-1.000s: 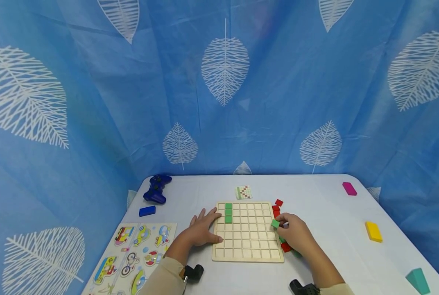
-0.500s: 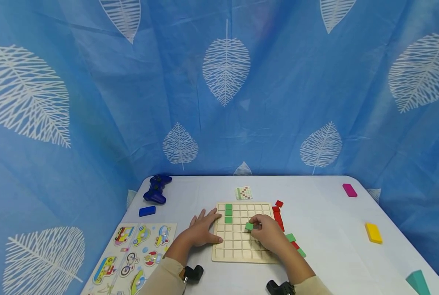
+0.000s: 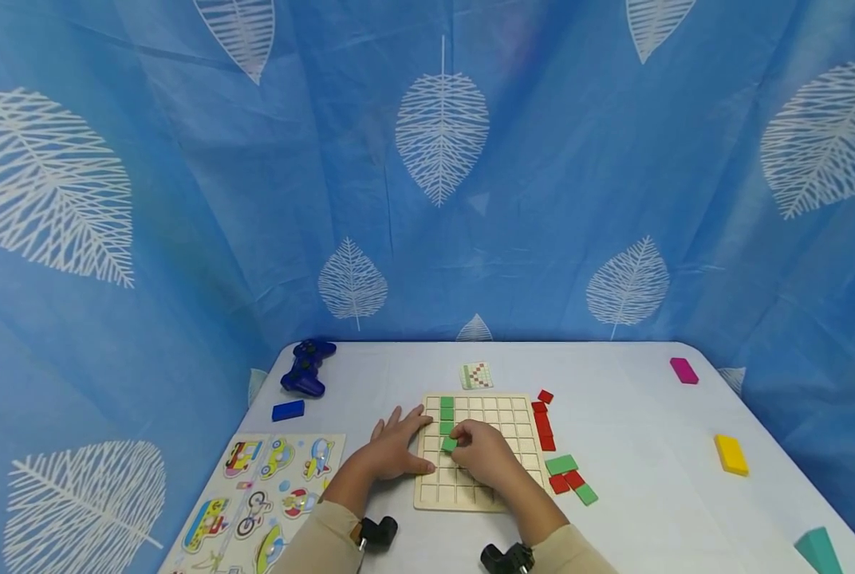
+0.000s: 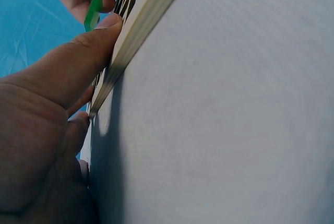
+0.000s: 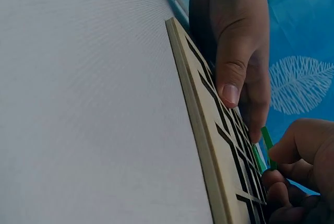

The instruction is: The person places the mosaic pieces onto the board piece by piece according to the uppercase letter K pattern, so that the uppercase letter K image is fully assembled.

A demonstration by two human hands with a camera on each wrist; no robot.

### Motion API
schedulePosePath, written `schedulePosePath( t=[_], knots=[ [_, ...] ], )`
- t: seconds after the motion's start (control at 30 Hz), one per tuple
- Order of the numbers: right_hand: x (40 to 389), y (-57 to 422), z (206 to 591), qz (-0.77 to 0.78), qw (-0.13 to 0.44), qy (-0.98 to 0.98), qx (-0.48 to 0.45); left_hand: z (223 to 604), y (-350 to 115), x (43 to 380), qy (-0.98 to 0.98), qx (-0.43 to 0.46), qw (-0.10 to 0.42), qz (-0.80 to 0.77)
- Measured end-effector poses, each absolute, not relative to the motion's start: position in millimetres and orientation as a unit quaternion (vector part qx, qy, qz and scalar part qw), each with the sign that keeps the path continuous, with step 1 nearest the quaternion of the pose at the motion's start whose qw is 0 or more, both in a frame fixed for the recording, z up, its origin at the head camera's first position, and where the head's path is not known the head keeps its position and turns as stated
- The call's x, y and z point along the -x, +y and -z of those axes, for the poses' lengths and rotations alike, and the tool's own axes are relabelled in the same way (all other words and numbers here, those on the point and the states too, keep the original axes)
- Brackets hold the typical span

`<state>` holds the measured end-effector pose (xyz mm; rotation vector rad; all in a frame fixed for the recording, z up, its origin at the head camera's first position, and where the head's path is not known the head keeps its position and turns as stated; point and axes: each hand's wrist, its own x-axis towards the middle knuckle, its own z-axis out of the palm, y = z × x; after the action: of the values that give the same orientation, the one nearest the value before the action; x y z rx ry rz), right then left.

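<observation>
A wooden grid board lies on the table, with a few green square tiles set in its second column. My right hand pinches a green tile just over that column, below the set tiles. In the right wrist view the held tile stands tilted between thumb and fingers. Spread along the board's left edge, my left hand rests with fingers extended. Its thumb touches the rim in the left wrist view. Right of the board lie red tiles and green tiles.
A small pattern card lies behind the board. At left are a blue game controller, a blue block and a picture puzzle board. Pink, yellow and teal blocks lie toward the right.
My right hand has carried the green tile leftward from the loose tiles, across the board, to the green column. The left hand has stayed at the board's left edge.
</observation>
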<state>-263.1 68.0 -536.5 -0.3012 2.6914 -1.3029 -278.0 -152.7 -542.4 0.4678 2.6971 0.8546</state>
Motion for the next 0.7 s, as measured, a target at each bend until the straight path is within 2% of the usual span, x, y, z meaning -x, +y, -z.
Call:
schedulePosePath(
  t=[0.7],
  knots=[
    [263.7,61.0,538.9,0.394,0.051,0.914,0.088,540.8,-152.8,280.2,0.933,-0.160,0.140,-0.290]
  ],
)
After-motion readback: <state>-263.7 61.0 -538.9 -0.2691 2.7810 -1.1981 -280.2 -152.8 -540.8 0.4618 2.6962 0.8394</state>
